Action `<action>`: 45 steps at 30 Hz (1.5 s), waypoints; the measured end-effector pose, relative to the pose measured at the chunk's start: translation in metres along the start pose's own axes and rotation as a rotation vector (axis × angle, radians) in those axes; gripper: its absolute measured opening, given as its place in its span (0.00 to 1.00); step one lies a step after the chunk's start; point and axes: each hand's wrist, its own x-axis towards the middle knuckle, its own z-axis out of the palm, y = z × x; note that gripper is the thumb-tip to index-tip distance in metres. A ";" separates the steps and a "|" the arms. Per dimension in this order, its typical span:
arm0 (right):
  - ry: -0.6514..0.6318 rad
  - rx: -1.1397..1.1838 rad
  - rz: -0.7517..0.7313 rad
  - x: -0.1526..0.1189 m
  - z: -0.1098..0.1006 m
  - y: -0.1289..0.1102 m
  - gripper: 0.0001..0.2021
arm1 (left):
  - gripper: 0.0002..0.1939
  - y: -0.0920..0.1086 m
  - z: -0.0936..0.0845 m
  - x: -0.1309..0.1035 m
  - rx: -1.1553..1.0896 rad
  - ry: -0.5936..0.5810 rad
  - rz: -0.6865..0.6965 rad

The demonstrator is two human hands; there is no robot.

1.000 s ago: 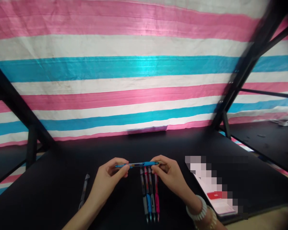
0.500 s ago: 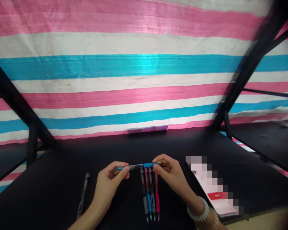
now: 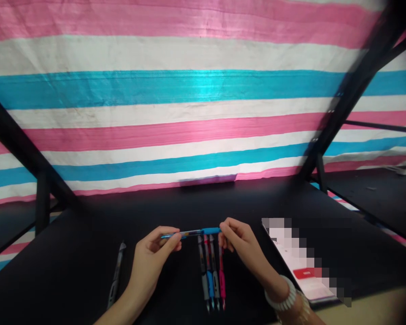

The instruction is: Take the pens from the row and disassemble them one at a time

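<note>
**Blue pen is held sideways above a black table**

The pen has a clear barrel and a blue grip. The left hand pinches its clip end between thumb and fingers, almost closed. The right hand has its thumb and fingers closed together at the other end, beside the grip. Just below the pen, four pens lie side by side: a grey one, a blue one, another grey one and a pink one. A separate grey pen lies beside the left forearm. A white bracelet is on the right wrist; near it lies a flat pink item, partly pixelated. Behind stands a striped sheet.
</note>
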 end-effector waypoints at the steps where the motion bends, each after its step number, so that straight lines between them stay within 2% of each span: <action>1: 0.002 -0.006 -0.006 0.000 0.000 0.000 0.23 | 0.10 0.000 0.000 0.000 0.001 0.000 0.000; 5: 0.017 0.018 -0.014 0.000 0.000 -0.001 0.19 | 0.10 0.000 0.001 0.000 -0.007 0.017 0.012; 10: 0.005 0.019 0.015 0.000 0.000 0.001 0.23 | 0.10 -0.002 0.000 0.002 -0.010 0.015 0.014; 15: 0.011 0.043 0.009 0.000 0.000 0.001 0.18 | 0.10 -0.003 -0.001 0.002 -0.005 0.021 0.014; 20: -0.012 0.038 0.023 0.001 0.000 0.004 0.22 | 0.10 -0.002 -0.001 0.002 -0.027 0.013 0.010; 25: -0.003 0.059 0.017 0.000 0.000 0.002 0.17 | 0.10 -0.001 0.000 0.001 -0.041 0.025 0.001; 30: -0.016 0.066 0.033 0.001 0.000 0.003 0.21 | 0.10 -0.001 0.000 0.001 -0.047 0.011 0.004; 35: 0.024 0.088 0.010 0.000 0.001 0.002 0.16 | 0.10 -0.002 0.000 0.002 -0.045 0.012 0.006; 42: -0.030 0.111 0.034 0.000 0.002 0.001 0.21 | 0.10 -0.005 -0.001 0.003 -0.046 0.016 -0.010; 45: -0.028 0.132 0.033 0.001 0.002 0.001 0.19 | 0.10 -0.005 -0.001 0.002 -0.046 0.019 -0.004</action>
